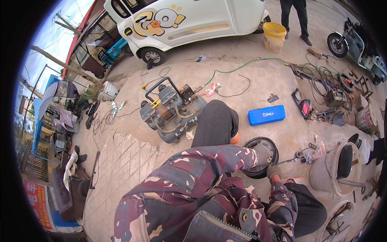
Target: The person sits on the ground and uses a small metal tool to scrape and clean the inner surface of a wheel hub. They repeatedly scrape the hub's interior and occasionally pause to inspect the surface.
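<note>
A small wheel with a black tyre lies flat on the ground between my legs. Over its middle rests my left hand in a greyish glove, its fingers bent against the hub and rim. My right hand, also gloved, is closed at the tyre's right edge; what is in its fingers is hidden. A thin dark metal rod runs rightward from beside that hand. Past the wheel lies a blue box. To the left of my knee stands an air compressor with a black handle.
A white pail stands at the right, with loose tools and a plastic bag beside it. A green hose crosses the concrete. Further off are a white vehicle, a yellow bucket, a standing person and a scooter.
</note>
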Tool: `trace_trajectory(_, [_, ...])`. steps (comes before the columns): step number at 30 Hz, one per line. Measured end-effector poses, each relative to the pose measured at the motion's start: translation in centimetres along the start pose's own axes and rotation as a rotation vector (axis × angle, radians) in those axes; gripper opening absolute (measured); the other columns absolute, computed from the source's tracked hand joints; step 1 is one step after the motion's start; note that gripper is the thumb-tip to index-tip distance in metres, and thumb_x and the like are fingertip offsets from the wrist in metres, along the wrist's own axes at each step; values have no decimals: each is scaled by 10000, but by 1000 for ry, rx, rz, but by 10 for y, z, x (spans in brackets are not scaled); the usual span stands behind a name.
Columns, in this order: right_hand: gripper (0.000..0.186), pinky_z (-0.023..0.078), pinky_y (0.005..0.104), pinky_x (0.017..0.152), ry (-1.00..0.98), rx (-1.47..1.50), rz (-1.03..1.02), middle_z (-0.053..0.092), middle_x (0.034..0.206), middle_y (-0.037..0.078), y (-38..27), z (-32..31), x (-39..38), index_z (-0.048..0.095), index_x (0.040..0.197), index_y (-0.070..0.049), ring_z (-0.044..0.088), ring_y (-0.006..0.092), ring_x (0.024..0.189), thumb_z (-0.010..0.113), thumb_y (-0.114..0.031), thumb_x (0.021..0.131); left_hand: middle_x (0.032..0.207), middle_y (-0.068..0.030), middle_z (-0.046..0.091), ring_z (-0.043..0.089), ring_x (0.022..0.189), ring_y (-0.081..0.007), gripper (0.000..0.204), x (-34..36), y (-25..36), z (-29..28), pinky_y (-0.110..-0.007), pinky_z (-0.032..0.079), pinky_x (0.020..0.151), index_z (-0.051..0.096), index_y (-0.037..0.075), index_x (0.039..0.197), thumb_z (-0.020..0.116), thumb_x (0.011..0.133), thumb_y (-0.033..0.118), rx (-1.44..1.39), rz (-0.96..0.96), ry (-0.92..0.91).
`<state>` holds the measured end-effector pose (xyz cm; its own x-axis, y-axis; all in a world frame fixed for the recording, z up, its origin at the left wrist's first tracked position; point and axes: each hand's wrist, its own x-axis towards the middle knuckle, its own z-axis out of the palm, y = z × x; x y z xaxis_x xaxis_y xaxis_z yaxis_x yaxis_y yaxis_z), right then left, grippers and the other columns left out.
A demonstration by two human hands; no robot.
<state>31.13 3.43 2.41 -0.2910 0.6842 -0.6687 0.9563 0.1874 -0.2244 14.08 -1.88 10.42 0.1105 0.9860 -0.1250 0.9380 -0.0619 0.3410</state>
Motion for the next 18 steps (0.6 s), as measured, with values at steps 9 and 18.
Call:
trace_trajectory(9, [670, 473, 518, 1067, -4, -44, -40, 658, 1276, 285, -9, -11, -15, 693, 1223, 21, 619, 455, 1224, 265, -466, 1055, 883, -180, 747, 748, 855, -323, 254, 20, -12, 32, -502, 580, 806, 782, 60, 928, 630, 890, 259, -27, -131, -155])
trace_trajectory(18, [666, 464, 524, 1078, -8, -40, 23, 653, 1291, 279, -9, -9, -13, 695, 1231, 9, 617, 445, 1235, 256, -458, 1051, 803, -258, 729, 751, 766, -368, 415, 47, -36, 86, -470, 598, 743, 760, 12, 979, 525, 995, 354, -851, -795, -284])
